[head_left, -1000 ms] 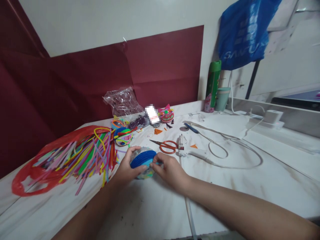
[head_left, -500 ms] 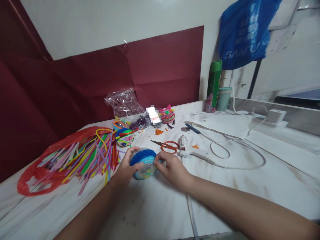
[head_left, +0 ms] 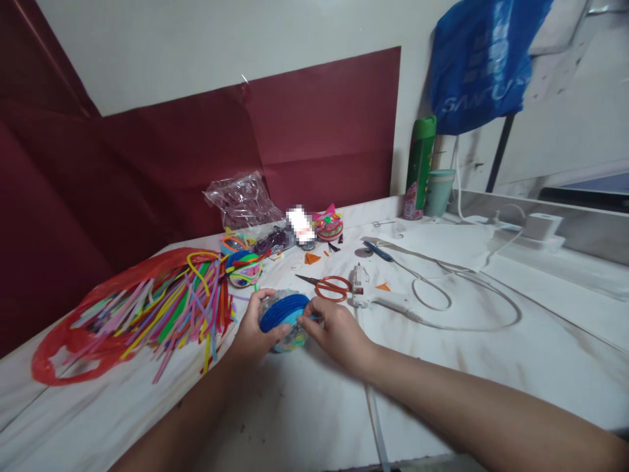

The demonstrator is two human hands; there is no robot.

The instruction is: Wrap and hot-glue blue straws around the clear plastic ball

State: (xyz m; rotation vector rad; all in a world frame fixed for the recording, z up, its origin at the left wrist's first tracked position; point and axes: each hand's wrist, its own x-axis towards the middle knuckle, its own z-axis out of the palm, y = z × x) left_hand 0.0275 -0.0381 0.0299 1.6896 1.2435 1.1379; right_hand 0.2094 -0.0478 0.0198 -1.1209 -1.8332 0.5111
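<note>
A clear round ball [head_left: 285, 312], partly wrapped in rows of dark blue and light blue pipe cleaner, is in front of me just above or on the table. My left hand [head_left: 253, 333] grips it from the left, thumb across the near side and fingers around the back. At its right edge, my right hand [head_left: 341, 333] has thumb and index finger pinched on a light blue pipe cleaner [head_left: 316, 318], of which only a short bit shows. Orange-handled scissors [head_left: 332, 288] and a white hot glue gun [head_left: 361, 292] lie just beyond my right hand.
Many colourful pipe cleaners [head_left: 167, 314] lie on a red plastic bag [head_left: 46, 364] at left. Decorated balls [head_left: 244, 269], crumpled clear plastic [head_left: 243, 200] and orange scraps [head_left: 311, 258] are farther back. A blue-handled tool [head_left: 378, 251] and looping cords [head_left: 518, 314] lie to the right.
The ball has tilted in my left hand, so the dark blue rows now slant down to the left. My right fingers stay pinched at its right edge, barely shifted.
</note>
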